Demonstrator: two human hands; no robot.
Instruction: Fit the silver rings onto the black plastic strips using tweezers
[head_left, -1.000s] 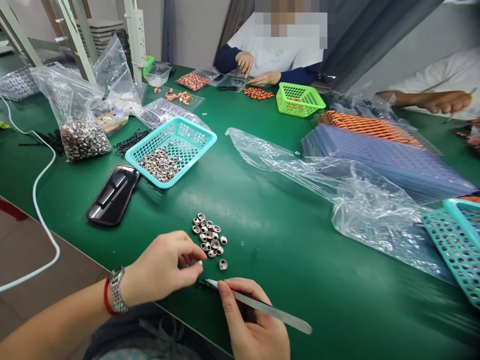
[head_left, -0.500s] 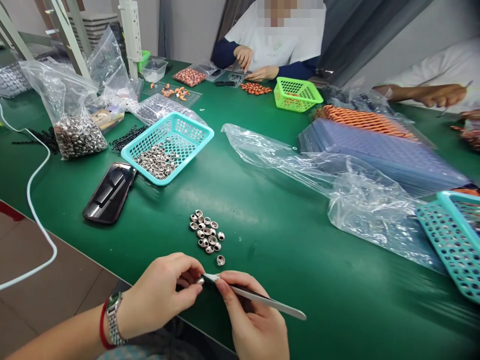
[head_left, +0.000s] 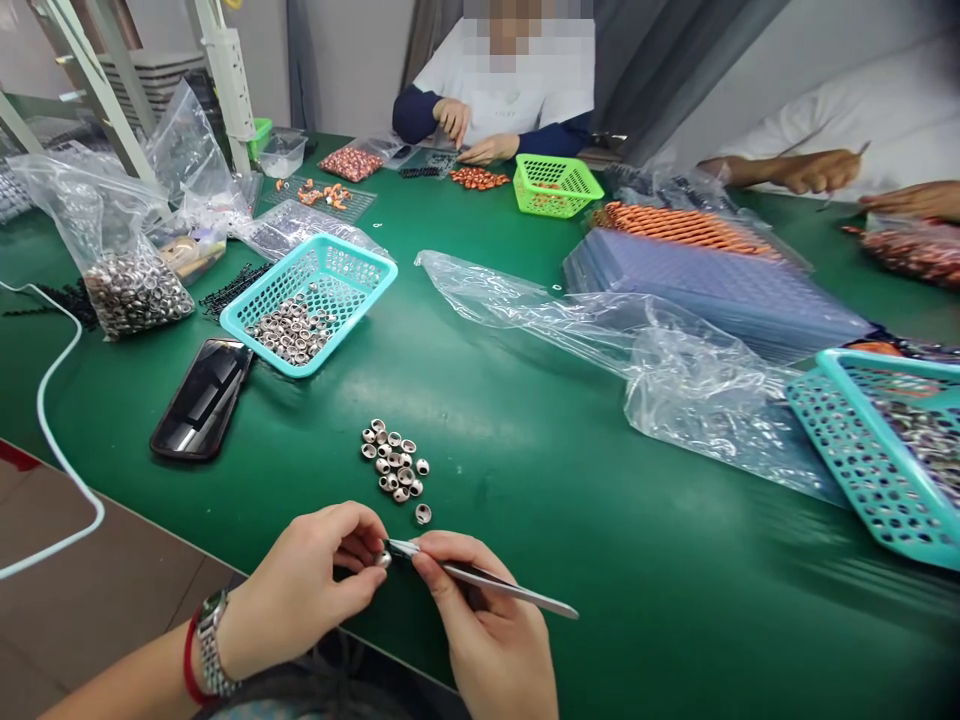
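Between the fingertips of my left hand (head_left: pixel 319 575) is a small silver metal cap (head_left: pixel 383 560), partly hidden by the fingers. My right hand (head_left: pixel 491 620) grips a pair of tweezers (head_left: pixel 517 592), its tips touching or very close to the cap. Something small and dark shows at the tips, too small to name. Just beyond my hands, a loose cluster of similar metal caps (head_left: pixel 395 462) lies on the green table (head_left: pixel 570 440). A turquoise basket (head_left: pixel 339 352) farther back holds many more of them.
A black phone (head_left: pixel 202 400) lies left of the basket, by a bag of metal parts (head_left: pixel 139 295) and a white cable (head_left: pixel 64 350). Clear plastic film (head_left: pixel 675 400) and stacked plastic trays (head_left: pixel 697 285) spread to the right, near another turquoise basket (head_left: pixel 862 480). Two people work across the table.
The camera view has turned slightly right, so everything sits farther left in the picture. Both hands keep their hold, the tweezers still at the cap.
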